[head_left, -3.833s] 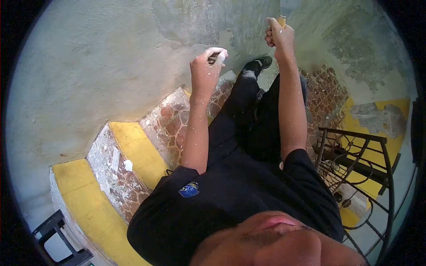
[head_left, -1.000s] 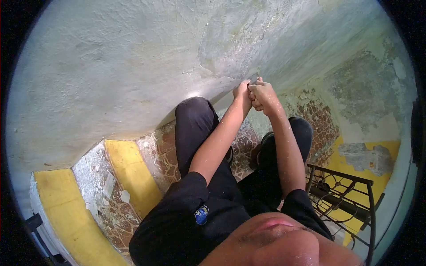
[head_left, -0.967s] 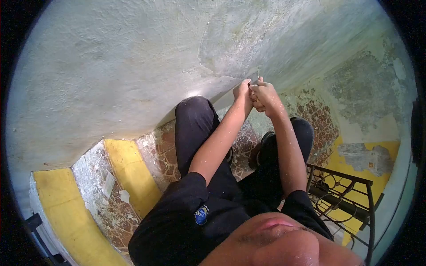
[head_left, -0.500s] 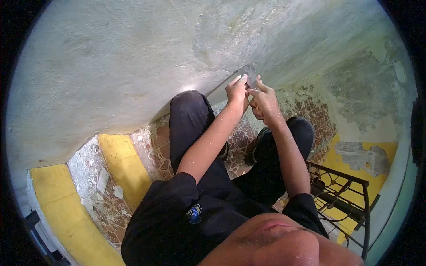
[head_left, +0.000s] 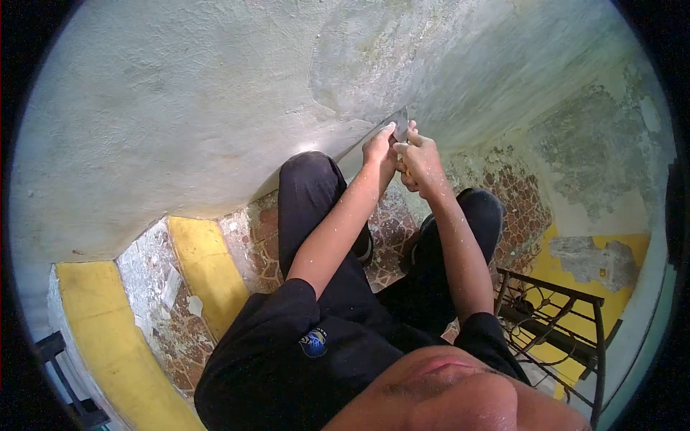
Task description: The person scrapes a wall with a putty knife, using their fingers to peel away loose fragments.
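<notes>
A grey metal scraper blade (head_left: 402, 121) lies against the pale, worn wall (head_left: 208, 100) at upper centre. Both hands are on this scraper. My left hand (head_left: 379, 149) is closed at the blade's left side, its thumb on the metal. Just right of it, my right hand (head_left: 421, 165) is wrapped round the handle, which the fingers mostly hide. The two hands are close together. Around the blade the wall has patchy, rough paint.
Yellow-edged steps (head_left: 205, 248) with loose flakes (head_left: 172, 287) are at the left. A black metal railing (head_left: 553, 323) stands at lower right. Brown patterned tiles (head_left: 517, 205) cover the floor beyond my knees. Peeled patches (head_left: 593, 258) mark the right wall.
Both hands and the scraper have moved slightly left in view. The steps and railing have shifted slightly with the camera view.
</notes>
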`<state>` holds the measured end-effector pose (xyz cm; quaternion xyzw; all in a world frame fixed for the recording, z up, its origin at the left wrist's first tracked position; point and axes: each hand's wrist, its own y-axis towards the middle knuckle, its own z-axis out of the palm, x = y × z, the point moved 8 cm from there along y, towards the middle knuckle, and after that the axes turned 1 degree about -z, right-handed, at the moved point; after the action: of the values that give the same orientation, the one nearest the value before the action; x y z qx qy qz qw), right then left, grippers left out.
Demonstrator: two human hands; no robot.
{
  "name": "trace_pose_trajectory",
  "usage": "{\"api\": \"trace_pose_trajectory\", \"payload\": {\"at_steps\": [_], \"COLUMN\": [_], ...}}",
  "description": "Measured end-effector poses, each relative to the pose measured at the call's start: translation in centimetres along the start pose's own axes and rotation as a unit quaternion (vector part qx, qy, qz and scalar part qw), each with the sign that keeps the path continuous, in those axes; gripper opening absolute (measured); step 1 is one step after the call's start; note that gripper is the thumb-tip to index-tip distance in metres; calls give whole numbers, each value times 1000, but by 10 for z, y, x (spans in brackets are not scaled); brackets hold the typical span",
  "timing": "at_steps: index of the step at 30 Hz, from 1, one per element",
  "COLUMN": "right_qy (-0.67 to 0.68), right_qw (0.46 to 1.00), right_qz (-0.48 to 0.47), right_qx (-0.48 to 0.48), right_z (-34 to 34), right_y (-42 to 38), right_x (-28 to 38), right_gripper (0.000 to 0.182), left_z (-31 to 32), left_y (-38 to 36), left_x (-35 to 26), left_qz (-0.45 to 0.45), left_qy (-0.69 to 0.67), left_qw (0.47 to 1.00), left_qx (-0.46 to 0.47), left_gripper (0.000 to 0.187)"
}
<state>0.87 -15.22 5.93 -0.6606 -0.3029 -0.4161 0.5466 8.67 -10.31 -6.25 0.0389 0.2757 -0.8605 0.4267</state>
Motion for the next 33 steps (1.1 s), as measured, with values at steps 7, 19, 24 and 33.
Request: {"api": "trace_pose_trajectory", "payload": {"at_steps": [7,19,24,33], "right_qy": [-116,-204,-219,-63], "right_qw": [977,970,950,974], "right_qz": [-170,-76,-174,-207], "right_qx": [-56,-106,-137,-67], "right_z": [14,4,24,69], "right_y": [41,71,24,-7], "right_x": [-17,-44,-26,-44], "right_gripper": [37,62,63,64], "left_z": [-4,-35,-18,50], "left_y": [17,45,6,-87], "left_x": [-3,16,-49,-93], "left_qz": [-80,-105,177,319], "left_qy": [-55,126,370,711], "left_qw": [994,986,912,626], "left_qx": [54,23,-20,-23], "left_gripper": [41,35,21,28]}}
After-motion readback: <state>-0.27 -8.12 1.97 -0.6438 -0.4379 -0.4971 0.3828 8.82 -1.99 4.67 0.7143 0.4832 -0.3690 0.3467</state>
